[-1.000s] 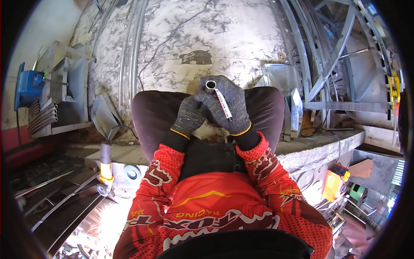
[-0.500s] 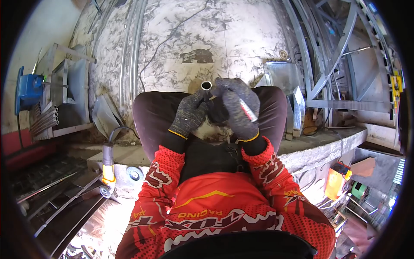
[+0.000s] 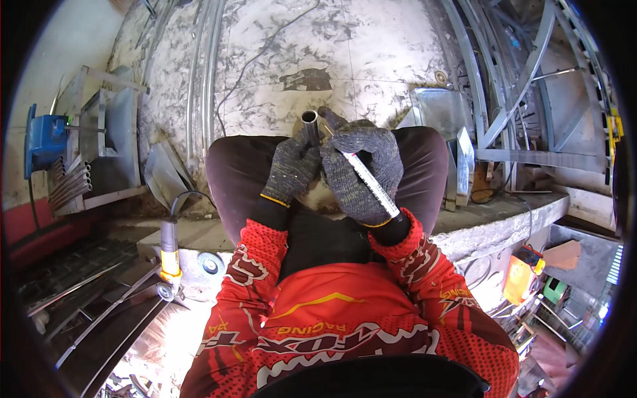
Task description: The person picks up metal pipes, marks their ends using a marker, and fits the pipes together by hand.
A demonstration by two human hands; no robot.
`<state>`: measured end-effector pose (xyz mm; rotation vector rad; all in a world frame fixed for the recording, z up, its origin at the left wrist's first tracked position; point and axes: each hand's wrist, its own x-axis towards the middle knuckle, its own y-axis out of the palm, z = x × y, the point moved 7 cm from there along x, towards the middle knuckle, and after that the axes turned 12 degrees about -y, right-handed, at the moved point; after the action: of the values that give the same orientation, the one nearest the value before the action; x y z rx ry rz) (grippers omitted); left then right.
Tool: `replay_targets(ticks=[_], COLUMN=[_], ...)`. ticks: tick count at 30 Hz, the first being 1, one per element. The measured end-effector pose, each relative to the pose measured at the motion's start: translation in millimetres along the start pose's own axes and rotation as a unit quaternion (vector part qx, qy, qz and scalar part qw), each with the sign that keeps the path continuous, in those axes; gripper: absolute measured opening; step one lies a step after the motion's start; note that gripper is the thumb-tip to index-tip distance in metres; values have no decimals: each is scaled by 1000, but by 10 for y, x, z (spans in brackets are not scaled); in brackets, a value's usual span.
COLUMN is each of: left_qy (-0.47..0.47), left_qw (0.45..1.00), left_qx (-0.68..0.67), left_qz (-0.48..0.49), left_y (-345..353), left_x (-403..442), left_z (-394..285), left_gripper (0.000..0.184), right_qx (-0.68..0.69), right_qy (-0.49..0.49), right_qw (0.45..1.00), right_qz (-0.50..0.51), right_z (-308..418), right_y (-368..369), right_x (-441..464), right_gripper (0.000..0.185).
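My left hand [image 3: 292,168], in a dark grey knit glove with a yellow cuff edge, is closed around a short metal pipe [image 3: 310,126]. The pipe's round open end points up and away from me, and its lower part is hidden in the glove. Close beside it on the right, my gloved right hand [image 3: 367,149] is closed on a white paint marker [image 3: 373,186] with dark print. The marker's body slants back across the palm toward my wrist. A thin pale tip shows between the fingers near the pipe; whether it touches the pipe, I cannot tell.
An angle grinder [image 3: 170,252] lies on the concrete ledge at left, near a round disc [image 3: 211,263]. Several pipes [image 3: 71,180] and a blue machine [image 3: 48,140] are farther left. Metal frames [image 3: 514,106] stand at right. A cable [image 3: 255,60] crosses the floor [image 3: 371,46].
The pipe has tilted, so more of its side shows. My right hand has turned and shifted slightly down, showing more of the marker's length.
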<state>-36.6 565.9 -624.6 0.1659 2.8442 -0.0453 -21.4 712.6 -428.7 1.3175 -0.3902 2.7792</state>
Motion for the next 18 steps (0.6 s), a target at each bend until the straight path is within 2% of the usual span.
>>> replay_targets(ticks=[2,4,7,10,14,16,18], left_qy=[-7,24,-17,18,-8,2,13], left_qw=[999,998,999,998,1000,997,997], left_qx=[-51,66,38,51,2,71,76], left_qz=[0,1,11,15,26,12,10], left_y=[-17,-1,2,25,28,17,18], left_x=[-6,-38,-63,-108,-86,-98,-98], left_z=[1,-91,-167,-342,-246,-274,-271], left_gripper=[35,36,36,36,35,36,36], right_qx=[17,7,28,16,-26,-28,-48], right_qy=[-9,-9,-12,-31,-59,-69,-60], right_qw=[1000,1000,999,999,997,996,997], right_qz=[-10,-1,8,17,44,41,32], right_z=[30,35,34,79,106,113,109], right_y=[30,54,80,88,89,89,82], right_x=[25,28,39,65,95,89,81], right_gripper=[29,28,28,29,30,31,29])
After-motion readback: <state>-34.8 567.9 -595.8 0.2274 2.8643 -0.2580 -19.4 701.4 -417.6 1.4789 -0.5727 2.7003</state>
